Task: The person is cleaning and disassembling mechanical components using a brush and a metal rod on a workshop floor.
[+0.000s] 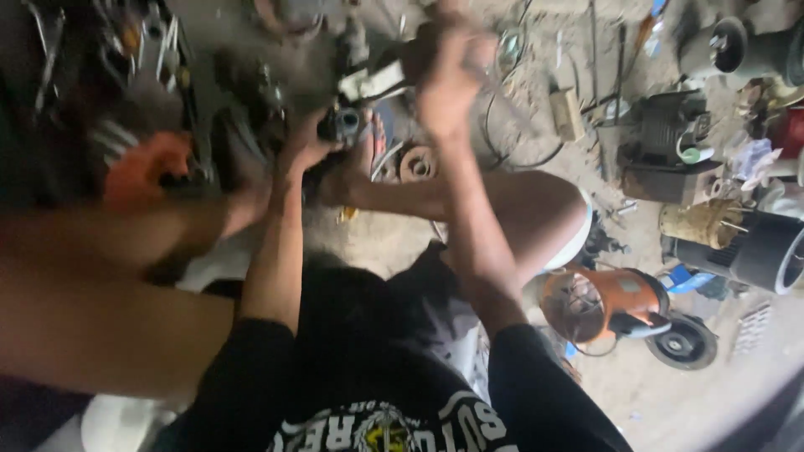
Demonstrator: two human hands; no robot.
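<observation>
I look down past my black shirt and bent knees at a dark, greasy engine part (251, 100) on the sandy ground. My left hand (308, 144) grips a small dark cylindrical piece (345, 124) on that engine. My right hand (448, 79), blurred by motion, is closed around something at the top of the engine beside a pale metal bracket (373, 81); what it holds is too blurred to name. An orange part (146, 167) sits at the engine's left side.
An orange housing with a black wheel (624, 305) lies by my right knee. Dark cylinders and engine pieces (670, 134) crowd the right side, with cables, tools and a round pulley (417, 163) on the sand. My left leg fills the lower left.
</observation>
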